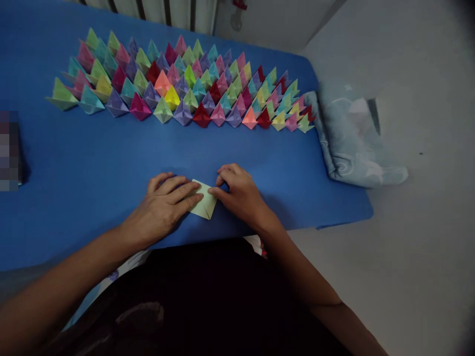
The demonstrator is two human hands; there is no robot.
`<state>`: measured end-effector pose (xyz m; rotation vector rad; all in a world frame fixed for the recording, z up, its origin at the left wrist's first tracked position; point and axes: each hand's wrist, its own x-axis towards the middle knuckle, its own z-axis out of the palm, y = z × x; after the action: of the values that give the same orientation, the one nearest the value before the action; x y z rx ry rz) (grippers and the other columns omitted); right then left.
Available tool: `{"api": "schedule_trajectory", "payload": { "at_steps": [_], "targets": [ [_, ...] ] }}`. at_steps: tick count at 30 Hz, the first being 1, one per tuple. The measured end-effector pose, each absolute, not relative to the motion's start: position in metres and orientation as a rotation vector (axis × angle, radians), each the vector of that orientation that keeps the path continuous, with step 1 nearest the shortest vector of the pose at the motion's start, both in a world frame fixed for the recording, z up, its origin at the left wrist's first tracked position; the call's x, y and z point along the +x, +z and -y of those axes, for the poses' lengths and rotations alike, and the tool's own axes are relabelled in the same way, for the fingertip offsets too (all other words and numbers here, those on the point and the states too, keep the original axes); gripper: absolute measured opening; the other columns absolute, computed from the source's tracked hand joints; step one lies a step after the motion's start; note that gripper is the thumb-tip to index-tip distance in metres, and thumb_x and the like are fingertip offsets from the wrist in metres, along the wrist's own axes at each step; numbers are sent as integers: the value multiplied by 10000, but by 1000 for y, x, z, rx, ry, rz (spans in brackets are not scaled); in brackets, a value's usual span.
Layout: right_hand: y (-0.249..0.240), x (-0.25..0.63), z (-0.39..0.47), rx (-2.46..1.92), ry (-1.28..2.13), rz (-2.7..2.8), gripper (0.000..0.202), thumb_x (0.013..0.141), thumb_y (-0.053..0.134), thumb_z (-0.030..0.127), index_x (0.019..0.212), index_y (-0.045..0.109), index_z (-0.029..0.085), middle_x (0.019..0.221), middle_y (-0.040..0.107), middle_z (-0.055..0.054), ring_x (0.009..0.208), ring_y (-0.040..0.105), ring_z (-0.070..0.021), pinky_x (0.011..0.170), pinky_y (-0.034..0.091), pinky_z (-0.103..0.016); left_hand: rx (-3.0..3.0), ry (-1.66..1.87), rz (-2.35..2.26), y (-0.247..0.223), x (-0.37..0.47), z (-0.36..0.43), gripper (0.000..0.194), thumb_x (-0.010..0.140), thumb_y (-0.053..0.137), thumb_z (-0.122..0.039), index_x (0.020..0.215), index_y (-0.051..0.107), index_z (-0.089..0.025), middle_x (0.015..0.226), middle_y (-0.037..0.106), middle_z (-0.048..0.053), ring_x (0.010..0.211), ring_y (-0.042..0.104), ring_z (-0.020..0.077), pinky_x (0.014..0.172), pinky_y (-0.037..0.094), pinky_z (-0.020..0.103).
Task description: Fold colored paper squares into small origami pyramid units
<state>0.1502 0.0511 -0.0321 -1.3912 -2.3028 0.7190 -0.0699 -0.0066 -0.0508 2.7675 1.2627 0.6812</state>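
Observation:
A small pale yellow-green square of folded paper [208, 203] lies on the blue surface close to its near edge, with crease lines showing. Spread across its left side, my left hand [168, 200] presses it down with fingers stretched out. My right hand [239, 193] is curled at the paper's upper right edge, its thumb on the edge and the fingers bent in. Beyond both hands stand rows of folded paper boats, among them a yellow boat [172, 99], a magenta boat [140, 108] and a dark red boat [201, 116].
The blue sheet-like surface [92, 163] runs up to a wall [419, 222] on the right. A folded grey-blue patterned cloth [349, 133] lies at its right end. Pale slats [181, 12] rise at the back. A blurred-out object [9, 151] is at the left edge.

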Motion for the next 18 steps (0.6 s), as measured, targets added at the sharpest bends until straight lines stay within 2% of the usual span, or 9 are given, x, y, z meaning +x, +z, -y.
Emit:
{"api": "schedule_trajectory", "payload": {
  "at_steps": [5,8,10,14,18],
  "targets": [
    [-38,162,-54,-1423,652,2296,115,833,682,262,821,574,226,1039,644,-64,991,568,-249,908,415,-425,2694,651,-1179,-53,-79,5,410,1012,401,-131,1323,610,-299,1293,697,53,1205,629,257,1111,330,539],
    [-34,162,-53,-1449,620,2324,70,833,659,254,856,598,228,1047,657,-64,962,556,-255,868,396,-425,2672,656,-1198,-51,-79,7,390,1019,411,-150,1301,622,-317,1292,698,43,1236,613,255,1126,310,549],
    [-29,159,-51,-1412,546,2385,79,836,625,192,906,625,230,1086,673,-68,990,544,-268,858,368,-428,2685,664,-1191,-49,-78,8,376,1018,414,-149,1266,645,-312,1277,707,41,1239,610,253,1118,324,536],
    [-22,149,-42,-1121,481,2647,262,881,482,59,953,666,231,1067,722,-51,1006,542,-256,859,317,-423,2715,663,-1163,-48,-76,8,345,1015,414,-149,1166,696,-280,1206,734,50,1135,661,234,1077,375,491],
    [-23,150,-37,-1010,596,2712,230,889,498,80,964,669,215,1049,733,-41,971,570,-226,858,317,-395,2772,721,-1130,-47,-76,9,287,999,446,-146,1093,704,-230,1135,755,54,1043,693,215,1054,395,460]
  ]
}}
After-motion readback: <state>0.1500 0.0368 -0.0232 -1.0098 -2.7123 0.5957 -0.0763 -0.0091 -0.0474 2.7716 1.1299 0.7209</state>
